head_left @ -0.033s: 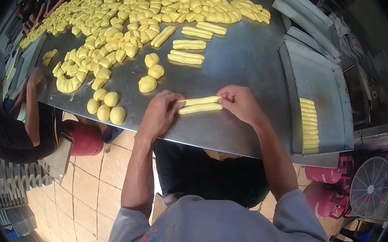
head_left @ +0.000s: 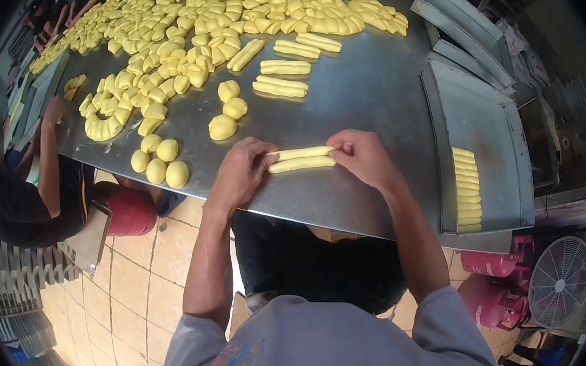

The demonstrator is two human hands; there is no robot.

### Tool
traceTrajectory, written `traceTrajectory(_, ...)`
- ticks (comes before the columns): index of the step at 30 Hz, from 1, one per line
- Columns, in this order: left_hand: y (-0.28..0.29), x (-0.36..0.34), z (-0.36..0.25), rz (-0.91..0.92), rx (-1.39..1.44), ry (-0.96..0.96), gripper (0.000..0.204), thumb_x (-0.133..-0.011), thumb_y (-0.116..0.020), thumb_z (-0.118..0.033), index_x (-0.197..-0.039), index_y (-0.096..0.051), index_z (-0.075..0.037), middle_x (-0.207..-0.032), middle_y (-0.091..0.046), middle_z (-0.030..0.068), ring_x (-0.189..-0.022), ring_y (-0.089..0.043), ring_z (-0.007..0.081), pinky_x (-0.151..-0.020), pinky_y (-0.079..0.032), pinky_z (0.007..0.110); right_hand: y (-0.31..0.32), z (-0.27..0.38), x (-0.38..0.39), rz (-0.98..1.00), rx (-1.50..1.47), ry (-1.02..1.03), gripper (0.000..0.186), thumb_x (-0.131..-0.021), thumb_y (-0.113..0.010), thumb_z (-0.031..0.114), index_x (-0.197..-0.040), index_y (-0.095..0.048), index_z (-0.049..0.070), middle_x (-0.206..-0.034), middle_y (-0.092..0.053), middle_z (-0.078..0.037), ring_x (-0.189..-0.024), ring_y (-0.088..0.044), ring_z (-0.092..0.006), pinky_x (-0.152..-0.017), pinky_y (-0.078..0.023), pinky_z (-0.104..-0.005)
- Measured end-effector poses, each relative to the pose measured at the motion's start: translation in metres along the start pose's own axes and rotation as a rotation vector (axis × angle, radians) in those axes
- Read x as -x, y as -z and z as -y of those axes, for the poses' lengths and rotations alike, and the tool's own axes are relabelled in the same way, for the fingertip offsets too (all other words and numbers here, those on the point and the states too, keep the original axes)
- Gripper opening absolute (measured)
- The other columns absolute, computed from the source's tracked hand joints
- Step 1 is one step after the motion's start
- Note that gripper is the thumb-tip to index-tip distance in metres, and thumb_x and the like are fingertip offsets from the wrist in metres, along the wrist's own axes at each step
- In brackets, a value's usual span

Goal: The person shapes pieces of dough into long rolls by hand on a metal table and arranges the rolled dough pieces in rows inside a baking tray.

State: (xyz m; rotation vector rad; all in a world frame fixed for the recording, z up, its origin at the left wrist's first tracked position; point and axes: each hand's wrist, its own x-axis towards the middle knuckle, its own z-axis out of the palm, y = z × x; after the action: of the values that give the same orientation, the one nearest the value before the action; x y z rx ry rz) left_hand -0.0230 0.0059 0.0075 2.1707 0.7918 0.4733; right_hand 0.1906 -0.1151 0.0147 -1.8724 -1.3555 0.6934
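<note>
Two pale yellow dough strips lie side by side on the metal table, close to its front edge. My left hand (head_left: 243, 165) pinches the left end of the far dough strip (head_left: 302, 152), its fingertips also close to the near dough strip (head_left: 302, 164). At the other end, my right hand (head_left: 361, 154) has thumb and fingers closed on the far strip's right tip. Whether either hand also grips the near strip, I cannot tell. Beyond my hands are several paired dough strips (head_left: 280, 87) and three round dough pieces (head_left: 223, 127).
The metal table (head_left: 362, 91) carries a mass of dough pieces (head_left: 255, 7) at the back and several dough balls (head_left: 177, 174) at its left edge. On the right, a metal tray (head_left: 480, 115) holds a column of dough strips (head_left: 467, 191). Another person (head_left: 27, 201) sits at left.
</note>
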Motion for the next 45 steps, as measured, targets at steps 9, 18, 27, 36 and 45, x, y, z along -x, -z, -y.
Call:
traceTrajectory(9, 0.0, 0.007, -0.004, 0.019, -0.164, 0.016, 0.046, -0.066, -0.079, -0.016, -0.106, -0.062, 0.0, -0.104, -0.058, 0.0116, -0.098, -0.055, 0.0296, -0.086, -0.044, 0.037, 0.0, 0.005, 0.009, 0.069, 0.366, 0.195, 0.019, -0.076, -0.057, 0.0, -0.094, -0.064, -0.001, -0.087, -0.062, -0.014, -0.076, -0.061, -0.03, -0.071, -0.049, -0.0365)
traceTrajectory(18, -0.009, -0.013, -0.022, 0.241, -0.236, 0.025, 0.044, -0.066, -0.079, -0.019, -0.106, -0.064, -0.008, -0.104, -0.059, 0.0084, -0.106, -0.05, 0.027, -0.088, -0.039, 0.043, -0.01, 0.026, 0.0, 0.167, 0.466, 0.153, 0.026, -0.07, -0.062, 0.001, -0.096, -0.057, -0.001, -0.101, -0.057, -0.015, -0.102, -0.054, -0.0329, -0.088, -0.044, -0.0411)
traceTrajectory(27, -0.001, -0.001, -0.004, 0.184, -0.167, -0.067, 0.061, -0.068, -0.078, -0.017, -0.122, -0.053, -0.005, -0.113, -0.054, 0.0127, -0.104, -0.052, 0.0308, -0.09, -0.041, 0.038, -0.011, 0.024, 0.0, 0.147, 0.395, -0.038, 0.03, -0.071, -0.062, 0.003, -0.101, -0.06, 0.002, -0.102, -0.057, -0.016, -0.106, -0.053, -0.0327, -0.089, -0.044, -0.0402)
traceTrajectory(36, -0.021, -0.004, 0.013, -0.374, 0.382, 0.128, 0.04, -0.096, -0.049, -0.025, -0.127, -0.048, 0.0, -0.112, -0.055, 0.0114, -0.102, -0.051, 0.0182, -0.089, -0.04, 0.029, 0.005, 0.034, -0.001, 0.115, -0.38, -0.083, 0.018, -0.07, -0.069, 0.01, -0.085, -0.068, 0.0, -0.073, -0.068, -0.015, -0.076, -0.067, -0.0199, -0.067, -0.052, -0.0321)
traceTrajectory(45, -0.121, -0.027, -0.107, -0.207, 0.404, -0.028, 0.041, -0.094, -0.052, -0.031, -0.12, -0.052, 0.0, -0.115, -0.056, 0.0161, -0.109, -0.052, 0.0243, -0.095, -0.039, 0.034, 0.152, 0.049, 0.085, -0.282, -0.91, 0.08, 0.023, -0.08, -0.069, 0.008, -0.099, -0.063, -0.004, -0.092, -0.066, -0.012, -0.08, -0.065, -0.017, -0.066, -0.056, -0.0257)
